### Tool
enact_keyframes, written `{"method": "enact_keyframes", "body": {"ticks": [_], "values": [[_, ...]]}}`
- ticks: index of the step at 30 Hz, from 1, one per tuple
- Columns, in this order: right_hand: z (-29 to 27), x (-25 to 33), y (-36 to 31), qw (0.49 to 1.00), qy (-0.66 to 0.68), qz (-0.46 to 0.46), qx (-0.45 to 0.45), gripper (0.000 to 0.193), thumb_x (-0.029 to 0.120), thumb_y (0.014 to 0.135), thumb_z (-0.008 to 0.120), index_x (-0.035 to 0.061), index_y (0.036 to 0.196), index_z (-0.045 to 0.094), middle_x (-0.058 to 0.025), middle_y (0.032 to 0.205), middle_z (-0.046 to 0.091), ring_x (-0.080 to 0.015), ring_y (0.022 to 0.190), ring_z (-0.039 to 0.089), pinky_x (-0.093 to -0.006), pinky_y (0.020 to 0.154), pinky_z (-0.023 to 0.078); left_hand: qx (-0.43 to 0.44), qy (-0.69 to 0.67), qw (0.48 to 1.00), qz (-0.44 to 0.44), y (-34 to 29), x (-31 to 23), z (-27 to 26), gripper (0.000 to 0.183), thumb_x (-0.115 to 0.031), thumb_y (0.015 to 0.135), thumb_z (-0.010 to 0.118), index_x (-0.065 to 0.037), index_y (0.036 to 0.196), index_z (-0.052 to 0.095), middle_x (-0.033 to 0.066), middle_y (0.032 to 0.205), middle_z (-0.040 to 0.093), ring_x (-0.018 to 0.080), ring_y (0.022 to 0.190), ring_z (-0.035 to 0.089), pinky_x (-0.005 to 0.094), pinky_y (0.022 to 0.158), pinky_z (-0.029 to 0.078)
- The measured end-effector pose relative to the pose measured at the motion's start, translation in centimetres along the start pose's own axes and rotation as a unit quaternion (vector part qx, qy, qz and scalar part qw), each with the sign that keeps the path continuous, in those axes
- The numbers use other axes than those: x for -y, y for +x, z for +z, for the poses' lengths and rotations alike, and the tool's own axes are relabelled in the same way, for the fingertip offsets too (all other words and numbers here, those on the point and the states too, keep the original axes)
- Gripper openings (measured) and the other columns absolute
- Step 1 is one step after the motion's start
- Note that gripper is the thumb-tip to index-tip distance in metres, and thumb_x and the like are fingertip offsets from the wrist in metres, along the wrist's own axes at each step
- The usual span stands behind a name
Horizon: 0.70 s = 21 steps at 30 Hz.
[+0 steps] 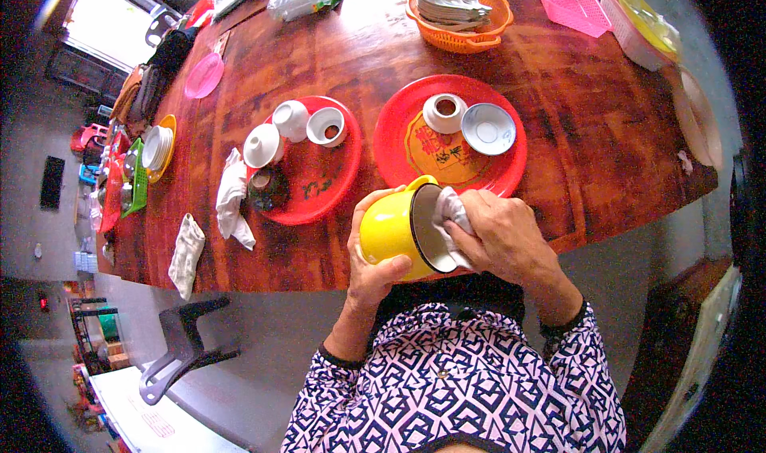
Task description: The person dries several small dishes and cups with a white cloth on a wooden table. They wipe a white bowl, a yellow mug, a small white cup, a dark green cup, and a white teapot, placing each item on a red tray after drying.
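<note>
Tilted on its side above the table's near edge is a yellow mug (385, 229) with a dark rim, its mouth turned to the right. My left hand (369, 265) wraps round its body from the left, thumb along the lower side. In my right hand (507, 233) a white cloth (452, 213) is bunched and pressed against the inside of the mug's rim. Just beyond the mug lies a round red tray (391, 146) carrying a white lidded-looking pot (444, 114) and a white bowl (489, 129).
Left of it, another red tray (323, 201) holds white cups and a dark glass one. Two white cloths (231, 201) lie near the left edge. An orange basket (459, 42) of spoons and dishes stands at the back, pink baskets (570, 2) at the far right. A dark chair (187, 349) stands lower left.
</note>
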State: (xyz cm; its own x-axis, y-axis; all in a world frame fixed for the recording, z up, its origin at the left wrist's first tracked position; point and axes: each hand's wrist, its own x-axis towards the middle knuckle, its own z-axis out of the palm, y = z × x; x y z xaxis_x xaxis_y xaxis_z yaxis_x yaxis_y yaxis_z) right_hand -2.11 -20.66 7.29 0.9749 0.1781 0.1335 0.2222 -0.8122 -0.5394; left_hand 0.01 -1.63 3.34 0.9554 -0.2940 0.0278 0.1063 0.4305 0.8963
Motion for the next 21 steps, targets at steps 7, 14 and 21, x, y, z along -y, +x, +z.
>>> {"method": "enact_keyframes", "body": {"ticks": [7, 14, 21], "values": [[-0.5, 1.2, 1.2, 0.963, 0.014, -0.128, -0.237, 0.035, 0.003, 0.072, 0.067, 0.0054, 0.105, 0.058, -0.014, 0.094, 0.06, -0.0311, 0.086, 0.06, -0.0381, 0.069, 0.052, -0.013, -0.051, 0.997, -0.054, -0.4, -0.1, -0.2, 0.086, -0.03, 0.062, 0.075, -0.002, 0.132, 0.034, 0.0142, 0.123, 0.053, 0.0256, 0.111, 0.055, 0.0385, 0.098, 0.043], [-0.7, -0.2, -0.4, 0.982, 0.08, -0.17, 0.024, 0.02, 0.012, 0.08, 0.06, 0.0044, 0.099, 0.058, -0.0176, 0.099, 0.052, -0.0369, 0.091, 0.056, -0.0436, 0.077, 0.049, -0.014, -0.007, 1.0, -0.021, -0.1, -0.2, -0.7, 0.087, -0.026, 0.06, 0.078, -0.003, 0.133, 0.035, 0.0148, 0.13, 0.049, 0.0257, 0.117, 0.051, 0.0392, 0.101, 0.041], [-1.1, 0.1, -0.2, 0.913, 0.367, -0.169, 0.062, 0.021, 0.006, 0.084, 0.056, 0.0037, 0.104, 0.059, -0.0158, 0.099, 0.055, -0.0307, 0.089, 0.058, -0.039, 0.077, 0.049, 0.008, -0.049, 0.998, -0.029, -0.3, 0.2, -0.5, 0.086, -0.03, 0.062, 0.074, -0.003, 0.133, 0.035, 0.0161, 0.128, 0.05, 0.027, 0.117, 0.052, 0.0405, 0.101, 0.041]]}}
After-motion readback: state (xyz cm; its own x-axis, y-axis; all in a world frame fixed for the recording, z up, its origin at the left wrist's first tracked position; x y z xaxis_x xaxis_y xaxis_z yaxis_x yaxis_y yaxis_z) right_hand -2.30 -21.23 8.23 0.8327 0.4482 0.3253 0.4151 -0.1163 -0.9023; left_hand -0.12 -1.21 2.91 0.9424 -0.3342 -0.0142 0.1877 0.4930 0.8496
